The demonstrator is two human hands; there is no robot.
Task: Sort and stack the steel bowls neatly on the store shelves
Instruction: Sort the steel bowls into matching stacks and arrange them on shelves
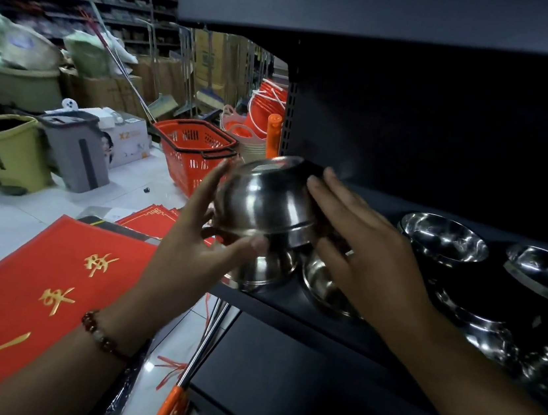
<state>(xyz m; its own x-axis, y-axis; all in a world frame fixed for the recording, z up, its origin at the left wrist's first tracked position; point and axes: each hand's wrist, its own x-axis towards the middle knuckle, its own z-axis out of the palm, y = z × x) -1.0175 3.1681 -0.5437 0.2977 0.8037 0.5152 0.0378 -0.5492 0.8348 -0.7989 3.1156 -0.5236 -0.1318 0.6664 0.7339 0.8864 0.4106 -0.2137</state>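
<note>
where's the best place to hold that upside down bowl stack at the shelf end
Take the stack by its flared lower rim, one palm on each side, as the left hand and right hand do now. The domed, polished walls narrow toward the top, so a grip higher up would likely slip; the rim band gives an edge to press against.

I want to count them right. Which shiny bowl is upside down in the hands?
The upside-down bowl at the shelf's left end, between both hands, base up; the bowls to the right sit open side up.
</note>
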